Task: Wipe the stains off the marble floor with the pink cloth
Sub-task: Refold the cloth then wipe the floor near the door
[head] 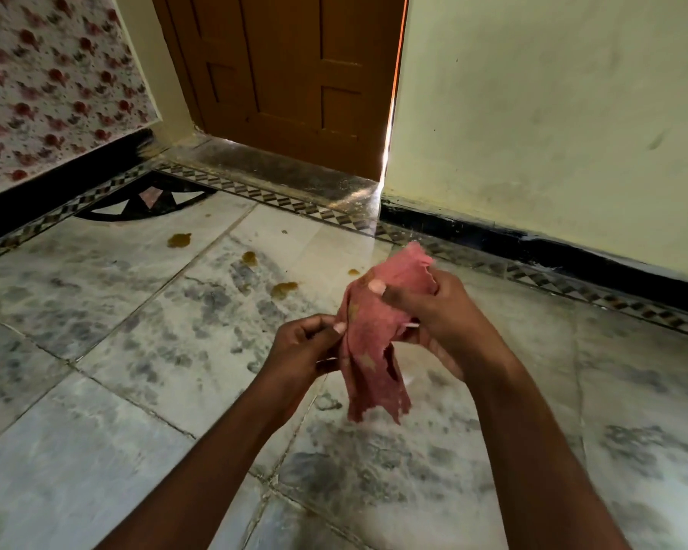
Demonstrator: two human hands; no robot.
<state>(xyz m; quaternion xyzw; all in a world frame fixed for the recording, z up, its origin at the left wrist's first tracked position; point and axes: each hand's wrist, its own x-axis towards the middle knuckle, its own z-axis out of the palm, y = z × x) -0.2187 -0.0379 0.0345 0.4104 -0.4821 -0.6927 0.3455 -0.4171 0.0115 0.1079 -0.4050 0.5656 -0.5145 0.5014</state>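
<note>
A ragged pink cloth (370,351) with yellowish marks hangs in the air between both hands, above the marble floor (136,351). My right hand (433,315) grips its bunched upper part, thumb pressed on top. My left hand (302,347) pinches the cloth's left edge between thumb and fingers. Several brown-yellow stains lie on the floor beyond the hands: one large stain (178,239) at the far left, a smaller stain (249,257) in the middle, another stain (283,288) nearer the cloth, and a small spot (353,272) just left of the cloth's top.
A brown wooden door (287,73) stands ahead above a dark threshold (279,168). A yellow wall (553,113) with a black skirting runs on the right, a floral-patterned wall (48,81) on the left. A patterned tile border (294,204) edges the floor.
</note>
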